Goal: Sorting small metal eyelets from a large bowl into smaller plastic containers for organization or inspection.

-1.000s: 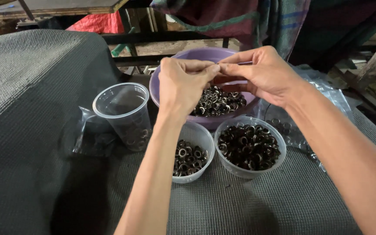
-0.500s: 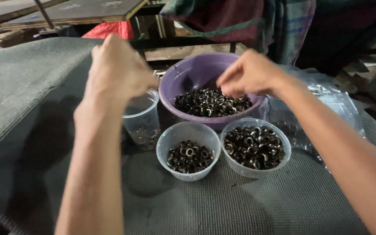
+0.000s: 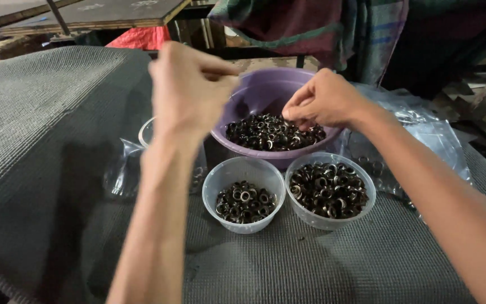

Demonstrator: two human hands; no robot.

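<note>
My left hand (image 3: 189, 93) is raised above the table with thumb and fingers pinched together; nothing shows between them. It hangs over a clear plastic cup (image 3: 144, 133), which it mostly hides. My right hand (image 3: 324, 101) reaches into a purple bowl (image 3: 260, 93), its fingertips bunched on the heap of small dark metal rings (image 3: 262, 134) inside. In front of the bowl stand two clear round tubs: the left tub (image 3: 214, 177) holds a shallow layer of rings, the right tub (image 3: 368, 183) is fuller.
Everything rests on a grey woven mat (image 3: 40, 112). A crumpled clear bag (image 3: 120, 171) lies left of the cup, and more clear bags (image 3: 423, 135) lie to the right of the bowl. Striped cloth (image 3: 322, 28) hangs behind; dark boards (image 3: 102, 11) lie at the back left.
A second ago both hands met pinched together above the bowl. The left hand then swung left over the cup, and the right hand dropped into the purple bowl's rings.
</note>
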